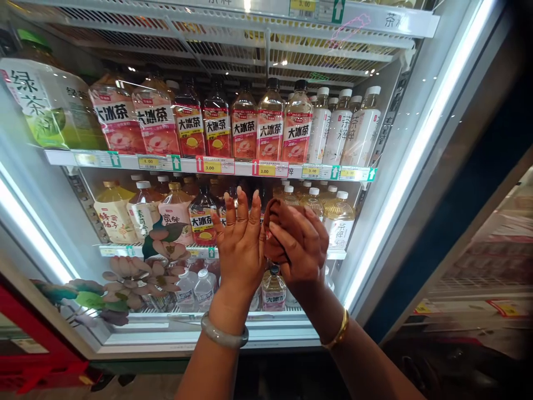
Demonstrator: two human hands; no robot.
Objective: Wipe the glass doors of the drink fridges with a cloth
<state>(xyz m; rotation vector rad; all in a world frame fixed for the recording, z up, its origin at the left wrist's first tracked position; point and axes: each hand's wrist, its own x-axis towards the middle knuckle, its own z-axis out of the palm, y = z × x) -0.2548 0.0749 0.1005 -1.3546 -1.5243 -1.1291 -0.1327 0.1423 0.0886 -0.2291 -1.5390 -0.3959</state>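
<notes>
My left hand (240,241) is raised in front of the drinks cooler with its fingers stretched upward and apart, palm turned toward my right hand. My right hand (300,244) is closed around a brown cloth (278,214), bunched against the left palm. A pale bangle sits on my left wrist and a gold bangle on my right. Behind the hands, the middle shelf (125,250) carries bottled teas; one red-labelled bottle (202,219) stands just left of my left hand.
The upper shelf (208,164) holds a row of red-labelled iced tea bottles (270,129) and white-capped bottles (353,130), with yellow price tags along its edge. A large green tea bottle (45,100) is at far left. The cooler's lit frame (416,166) runs down the right.
</notes>
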